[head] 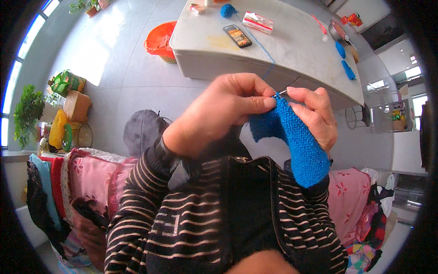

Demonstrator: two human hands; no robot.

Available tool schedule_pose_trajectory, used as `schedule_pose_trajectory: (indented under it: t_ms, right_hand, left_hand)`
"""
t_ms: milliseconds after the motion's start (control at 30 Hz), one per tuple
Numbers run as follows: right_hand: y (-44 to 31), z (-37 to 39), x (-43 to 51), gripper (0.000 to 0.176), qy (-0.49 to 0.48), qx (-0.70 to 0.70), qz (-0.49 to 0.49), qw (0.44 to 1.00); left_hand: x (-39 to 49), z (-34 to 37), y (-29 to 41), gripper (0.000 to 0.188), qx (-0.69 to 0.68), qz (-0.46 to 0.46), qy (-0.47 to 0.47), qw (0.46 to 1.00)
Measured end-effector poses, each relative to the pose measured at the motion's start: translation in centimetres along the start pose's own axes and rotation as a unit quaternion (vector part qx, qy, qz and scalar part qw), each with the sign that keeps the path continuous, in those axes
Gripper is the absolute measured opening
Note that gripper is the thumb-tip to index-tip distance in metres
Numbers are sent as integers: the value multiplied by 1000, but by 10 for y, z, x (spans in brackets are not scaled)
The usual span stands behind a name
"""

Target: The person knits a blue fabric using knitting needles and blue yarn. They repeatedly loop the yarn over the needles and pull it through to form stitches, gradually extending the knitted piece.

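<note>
A blue knitted piece [303, 150] hangs between my hands, its lower end draping over my right forearm. My left hand [236, 99] pinches the top edge of the knitting between thumb and forefinger, close to a thin knitting needle [282, 91]. Thumb and forefinger of my right hand [316, 114] grip around that needle, and the fabric passes beneath the palm. A strand of blue yarn [260, 42] runs from a ball of blue yarn [228, 11] across the table towards my left hand. The needle's far part is hidden by the fabric and fingers.
The pale table [297, 44] holds a smartphone [237, 36], a tissue box [258, 23] and blue knitted pieces [348, 70]. An orange-lined basket [161, 41] stands at its left end. Potted plants [29, 113] and a cardboard box [77, 106] are at left. Pink covers [352, 202] flank me.
</note>
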State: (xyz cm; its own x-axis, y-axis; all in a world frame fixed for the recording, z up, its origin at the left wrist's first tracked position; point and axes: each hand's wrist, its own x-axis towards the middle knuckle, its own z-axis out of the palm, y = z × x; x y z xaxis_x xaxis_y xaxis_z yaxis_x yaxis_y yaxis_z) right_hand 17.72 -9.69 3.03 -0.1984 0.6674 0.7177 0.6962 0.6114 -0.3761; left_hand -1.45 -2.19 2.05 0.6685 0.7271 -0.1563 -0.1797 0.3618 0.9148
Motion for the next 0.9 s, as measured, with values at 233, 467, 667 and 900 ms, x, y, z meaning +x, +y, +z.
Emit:
schedule_pose_trajectory:
  t_ms: [233, 467, 667, 900]
  right_hand:
    - [8, 13, -4, 20, 23, 57, 4, 998]
    - [14, 21, -13, 18, 23, 40, 40, 998]
    - [21, 22, -15, 26, 29, 47, 30, 998]
    - [20, 25, -11, 24, 21, 58, 8, 998]
  left_hand:
    - [3, -2, -7, 7, -10, 1, 8, 1000]
    - [7, -3, -16, 8, -71, -6, 12, 997]
    - [11, -4, -16, 9, -124, -11, 8, 992]
    - [16, -6, -25, 11, -166, -1, 24, 986]
